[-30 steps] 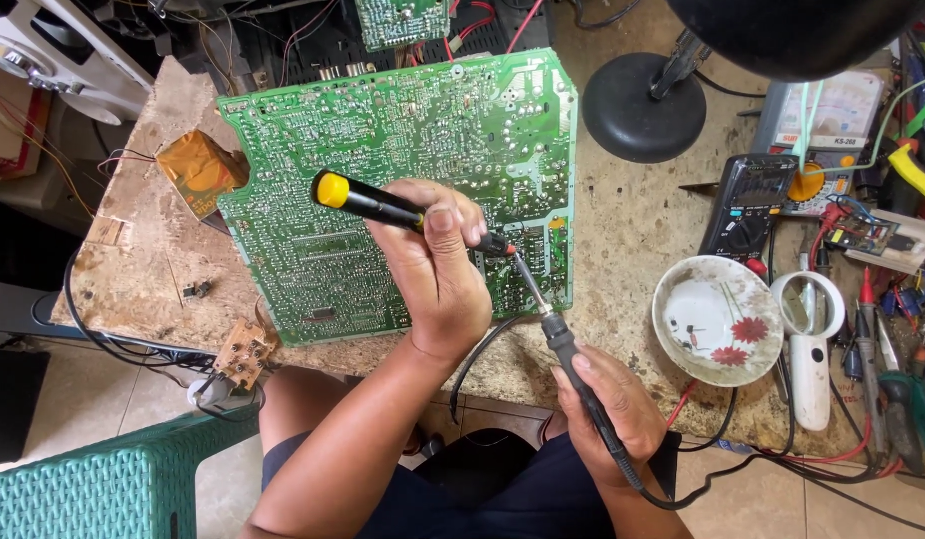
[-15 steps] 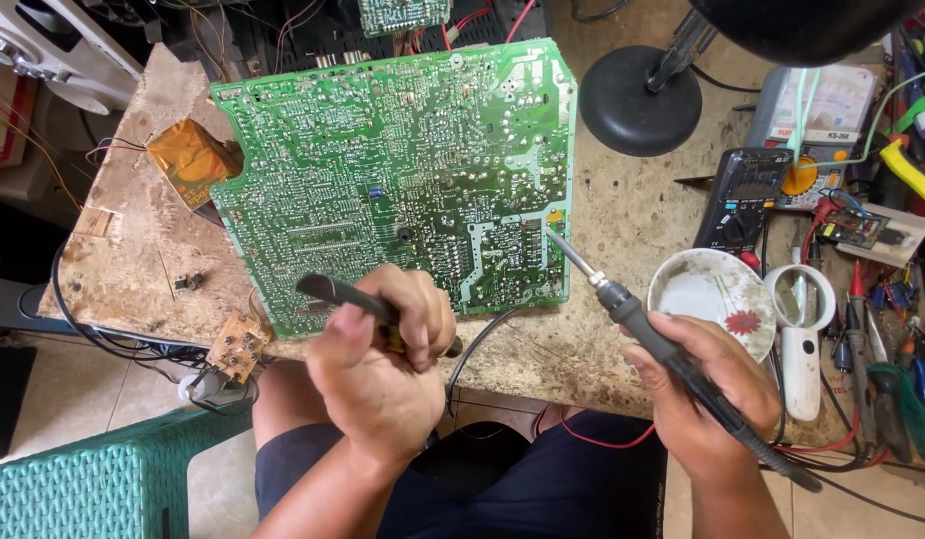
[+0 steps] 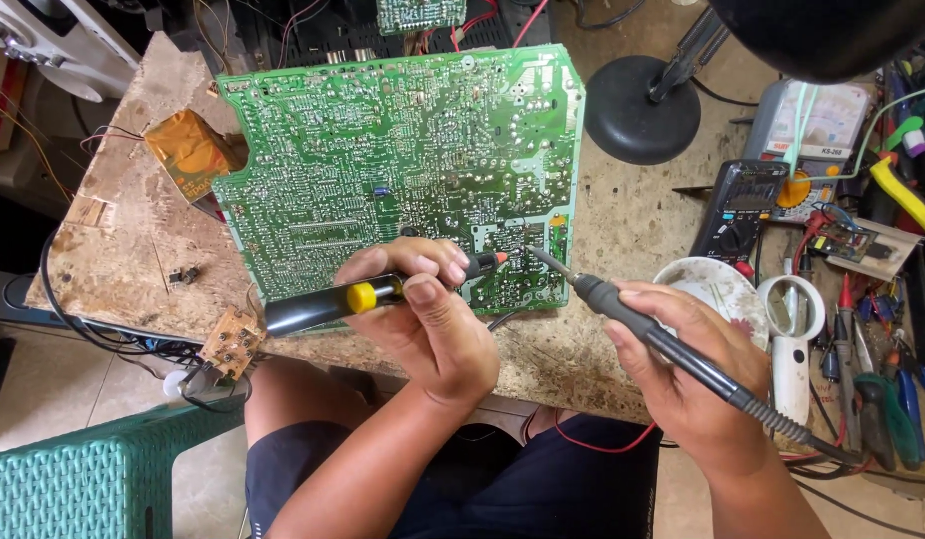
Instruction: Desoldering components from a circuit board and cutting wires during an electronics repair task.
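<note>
The left hand (image 3: 432, 319) is closed around a black desoldering pump (image 3: 367, 296) with a yellow button, its orange nozzle lying on the near right part of the green circuit board (image 3: 402, 160). The right hand (image 3: 687, 374) is wrapped around the dark handle of a soldering iron (image 3: 642, 324), and the iron's thin tip comes in from the right to meet the board just beside the nozzle. The board lies solder side up on the worn table (image 3: 622, 230), reaching from the middle to the far edge.

To do this step well, I judge the iron tip should rest flat on one joint until the solder flows, with the nozzle kept close over the same spot and the thumb near the yellow button. Whether the tip actually touches a pad or only hovers is hard to tell at this size. Both wrists look best braced on the table's near edge.

To the right stand a white dish (image 3: 707, 289), a black multimeter (image 3: 737, 205) and, farther off, a round black lamp base (image 3: 642, 115).
</note>
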